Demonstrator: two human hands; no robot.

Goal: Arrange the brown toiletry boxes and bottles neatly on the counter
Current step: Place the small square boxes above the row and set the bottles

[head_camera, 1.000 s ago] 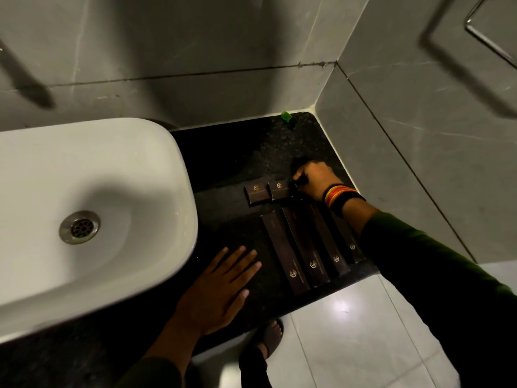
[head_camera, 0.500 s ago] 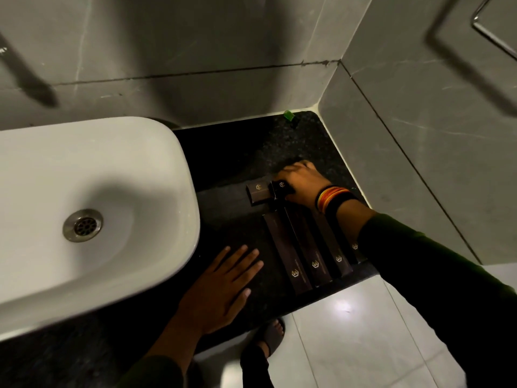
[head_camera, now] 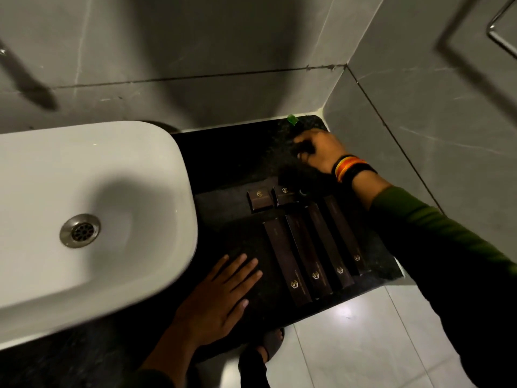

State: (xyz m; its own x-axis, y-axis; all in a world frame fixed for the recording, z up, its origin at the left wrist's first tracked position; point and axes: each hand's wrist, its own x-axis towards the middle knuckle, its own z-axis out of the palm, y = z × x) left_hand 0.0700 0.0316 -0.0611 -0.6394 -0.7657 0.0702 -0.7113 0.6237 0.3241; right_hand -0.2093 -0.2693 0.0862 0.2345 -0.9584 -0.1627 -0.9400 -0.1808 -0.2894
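Observation:
Several long brown boxes (head_camera: 307,256) lie side by side on the black counter (head_camera: 237,152), near its front edge. Behind them sit two small brown boxes (head_camera: 260,198) (head_camera: 284,194) in a row. A small dark round item (head_camera: 303,192) rests just right of them. My right hand (head_camera: 319,149) hovers over the back corner of the counter, behind the boxes, with fingers curled around something dark that looks like a small bottle. My left hand (head_camera: 223,298) lies flat on the counter left of the long boxes, fingers spread, holding nothing.
A white basin (head_camera: 84,219) fills the left side, its rim overhanging the counter. A small green object (head_camera: 291,119) sits at the back wall. Grey tiled walls close the back and right. A metal rail (head_camera: 500,37) hangs on the right wall. My sandalled foot (head_camera: 268,348) stands below the counter edge.
My right hand left the small boxes and moved back toward the corner, fingers curling over a dark item. The left hand and the boxes stayed put.

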